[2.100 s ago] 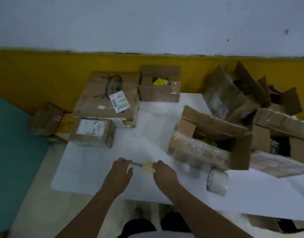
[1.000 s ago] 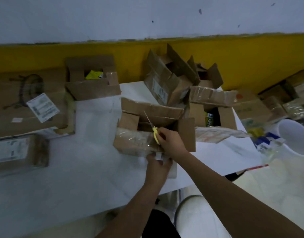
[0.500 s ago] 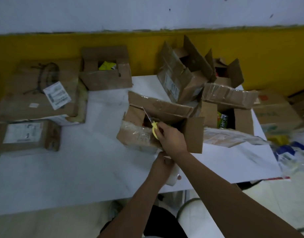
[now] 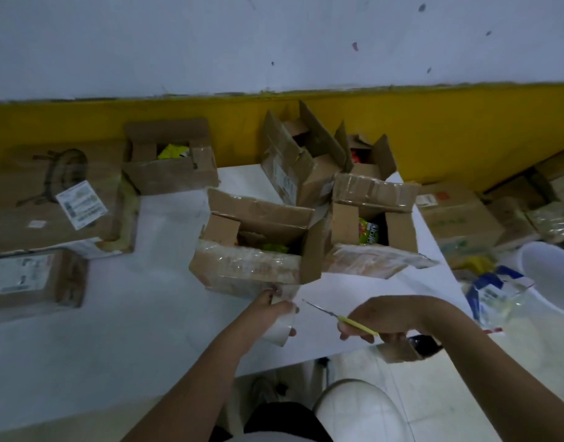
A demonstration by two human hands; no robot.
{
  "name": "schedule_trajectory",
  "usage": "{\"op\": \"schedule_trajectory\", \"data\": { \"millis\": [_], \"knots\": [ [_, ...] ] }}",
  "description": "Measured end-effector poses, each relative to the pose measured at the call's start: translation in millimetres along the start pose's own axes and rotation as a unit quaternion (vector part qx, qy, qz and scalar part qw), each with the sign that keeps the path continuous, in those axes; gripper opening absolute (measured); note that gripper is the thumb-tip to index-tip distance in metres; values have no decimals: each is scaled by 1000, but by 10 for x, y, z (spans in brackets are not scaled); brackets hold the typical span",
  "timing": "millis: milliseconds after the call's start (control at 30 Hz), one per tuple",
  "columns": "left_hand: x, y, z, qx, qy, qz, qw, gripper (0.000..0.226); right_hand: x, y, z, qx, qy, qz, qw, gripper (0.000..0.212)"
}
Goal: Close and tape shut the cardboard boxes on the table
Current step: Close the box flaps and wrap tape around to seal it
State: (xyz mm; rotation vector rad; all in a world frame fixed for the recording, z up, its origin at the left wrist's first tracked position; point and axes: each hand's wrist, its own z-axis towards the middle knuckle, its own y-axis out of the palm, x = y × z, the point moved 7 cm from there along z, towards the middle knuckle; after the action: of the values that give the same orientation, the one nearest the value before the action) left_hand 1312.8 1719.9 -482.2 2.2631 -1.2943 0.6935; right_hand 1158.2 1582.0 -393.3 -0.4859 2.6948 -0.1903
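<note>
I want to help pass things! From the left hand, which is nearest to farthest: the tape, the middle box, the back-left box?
1. tape: held in the left hand.
2. middle box: just ahead of the hand.
3. back-left box: far back, to the left.

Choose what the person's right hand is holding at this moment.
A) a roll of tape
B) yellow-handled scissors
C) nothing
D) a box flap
B: the right hand grips the yellow-handled scissors, blade pointing toward the left hand, which holds the tape roll.
</note>
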Motion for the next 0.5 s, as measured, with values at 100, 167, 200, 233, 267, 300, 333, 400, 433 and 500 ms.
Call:
{"op": "schedule_trajectory", "data": {
  "millis": [100,167,200,233,267,300,333,400,433,500],
  "knots": [
    [-25,29,2,2,-5,1,1000,37,100,-9,255,5,37,13,999,58],
    [-33,34,11,2,2,-1,1000,36,60,-12,393,3,36,18,999,61],
    [-41,32,22,2,3,-3,1000,36,21,-15,445,-3,36,21,999,61],
    [-55,36,18,5,0,-4,1000,36,-23,-3,481,-14,34,17,999,60],
    [-72,37,23,9,-1,-4,1000,35,-73,9,509,-25,34,7,999,60],
    [-69,40,23,14,1,1,1000,34,-116,9,540,-32,34,-6,999,60],
    [-70,36,23,18,3,4,1000,34,-140,-2,576,-31,35,-18,999,61],
    [-58,54,16,17,3,0,1000,33,-177,-45,653,-18,34,-35,999,64],
    [-59,70,10,16,-4,1,1000,33,-203,-57,680,-15,26,-43,999,64],
    [-51,94,-45,21,-24,16,999,33,-262,-74,730,-15,5,-60,998,60]
  ]
}}
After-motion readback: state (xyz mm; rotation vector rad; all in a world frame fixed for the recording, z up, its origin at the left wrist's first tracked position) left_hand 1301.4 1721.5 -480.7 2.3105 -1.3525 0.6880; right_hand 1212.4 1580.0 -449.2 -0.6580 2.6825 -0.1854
